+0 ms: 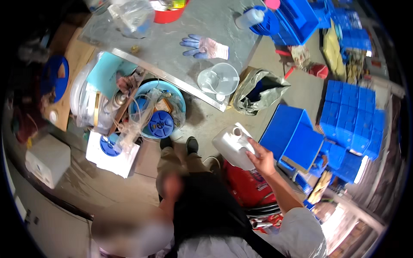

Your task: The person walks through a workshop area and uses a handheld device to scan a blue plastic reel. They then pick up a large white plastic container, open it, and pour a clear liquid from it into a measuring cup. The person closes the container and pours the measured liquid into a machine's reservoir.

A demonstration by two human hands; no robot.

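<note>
My right hand (261,159) is wrapped round the side of a silver-grey plastic jug (229,148), which tilts in front of me above the floor. Its round neck (236,131) faces up with no cap on it. My left hand (173,185) hangs low beside my dark apron (208,210), close to my leg; it is blurred, so its fingers do not show. Nearest to the jug on the metal table (165,53) stands a clear plastic measuring jug (226,79), at the table's corner. A white glove with blue-grey fingers (204,46) lies farther back.
Beside the table corner stands a bin with a grey liner (258,90). Blue crates (284,133) fill the right side. Under the table's left edge is a light-blue tub (183,101) of scraps. A red machine (247,185) sits close to my right leg; a white canister (47,161) is far left.
</note>
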